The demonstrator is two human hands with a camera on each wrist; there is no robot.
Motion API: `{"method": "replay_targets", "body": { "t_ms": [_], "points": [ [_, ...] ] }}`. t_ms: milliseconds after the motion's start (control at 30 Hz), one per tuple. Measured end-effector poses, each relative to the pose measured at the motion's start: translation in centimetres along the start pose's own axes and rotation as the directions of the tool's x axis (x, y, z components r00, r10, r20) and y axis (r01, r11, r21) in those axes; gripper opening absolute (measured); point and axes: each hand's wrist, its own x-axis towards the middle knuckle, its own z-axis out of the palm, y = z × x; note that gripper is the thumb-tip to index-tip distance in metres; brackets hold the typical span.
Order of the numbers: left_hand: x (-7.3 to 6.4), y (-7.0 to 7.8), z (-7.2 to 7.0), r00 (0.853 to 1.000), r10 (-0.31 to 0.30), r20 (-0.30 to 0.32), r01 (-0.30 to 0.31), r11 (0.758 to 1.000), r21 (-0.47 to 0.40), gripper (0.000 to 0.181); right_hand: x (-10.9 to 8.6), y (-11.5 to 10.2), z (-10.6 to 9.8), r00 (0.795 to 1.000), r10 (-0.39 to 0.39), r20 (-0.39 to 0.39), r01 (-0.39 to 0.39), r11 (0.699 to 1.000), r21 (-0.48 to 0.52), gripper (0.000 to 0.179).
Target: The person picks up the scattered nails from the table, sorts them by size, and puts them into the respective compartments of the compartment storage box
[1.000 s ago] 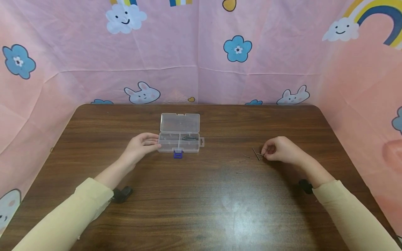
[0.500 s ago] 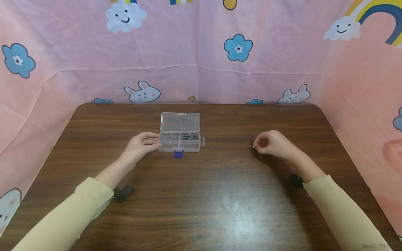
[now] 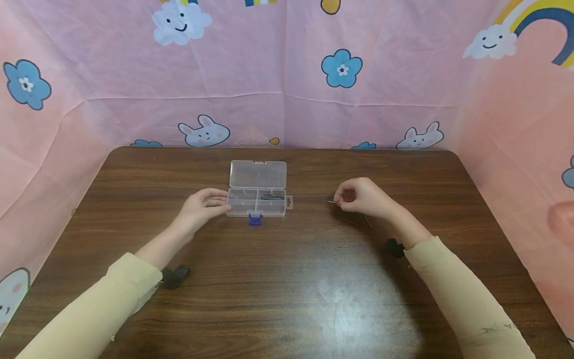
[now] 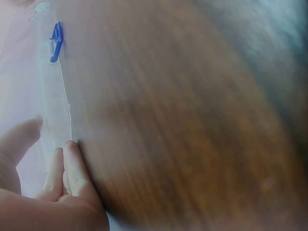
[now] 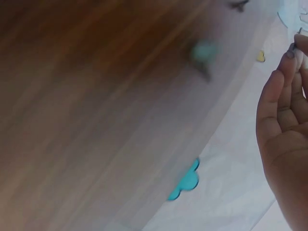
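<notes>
The right hand (image 3: 365, 197) held a nail (image 3: 332, 202) in a closed pinch, free end projecting left, over the tabletop (image 3: 233, 279) right of the box. The left hand (image 3: 199, 207) touched the left end of the open box (image 3: 271, 216) with extended fingers. Stored nails (image 3: 271, 197) occupied its far-right compartment; loose nails (image 3: 343, 246) lay near the right hand. Risks: a pinch at one end could have let the nail pivot or drop; uneven left-hand pressure could have shifted the box.

A person wears a pale yellow left sleeve (image 3: 94, 306) and matching right sleeve (image 3: 462, 294), the latter bearing dark markings (image 3: 500, 328). A black device (image 3: 177, 277) shows near the left wrist, a second black device (image 3: 394, 248) near the right.
</notes>
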Motion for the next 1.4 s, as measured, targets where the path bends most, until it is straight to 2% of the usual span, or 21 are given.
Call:
{"method": "replay_targets", "body": {
  "t_ms": [267, 533, 800, 1133, 1400],
  "points": [
    [0.1, 0.1, 0.0, 1.0, -0.001, -0.004, 0.001, 1.0, 0.008, 0.059, 2.9, -1.7, 1.5, 0.997, -0.079, 0.02, 0.078, 0.997, 0.011, 0.007],
    [-0.2, 0.3, 0.0, 1.0, -0.017, -0.005, 0.017, 1.0, 0.012, 0.056, 5.5, -3.8, 2.7, 0.992, -0.119, 0.037, 0.119, 0.993, 0.019, 0.007],
    [-0.2, 0.3, 0.0, 1.0, -0.008, -0.002, 0.008, 1.0, 0.001, 0.057, 7.9, -5.8, 3.8, 0.983, -0.175, 0.052, 0.175, 0.985, 0.004, 0.008],
    [-0.1, 0.3, 0.1, 1.0, -0.017, -0.006, 0.017, 1.0, 0.0, 0.057, 10.5, -7.7, 4.7, 0.977, -0.19, 0.097, 0.196, 0.979, -0.051, 0.01],
    [-0.1, 0.2, 0.1, 1.0, -0.008, -0.003, 0.008, 1.0, 0.004, 0.058, 11.8, -8.6, 5.5, 0.972, -0.181, 0.147, 0.193, 0.978, -0.073, 0.011]
  ]
}}
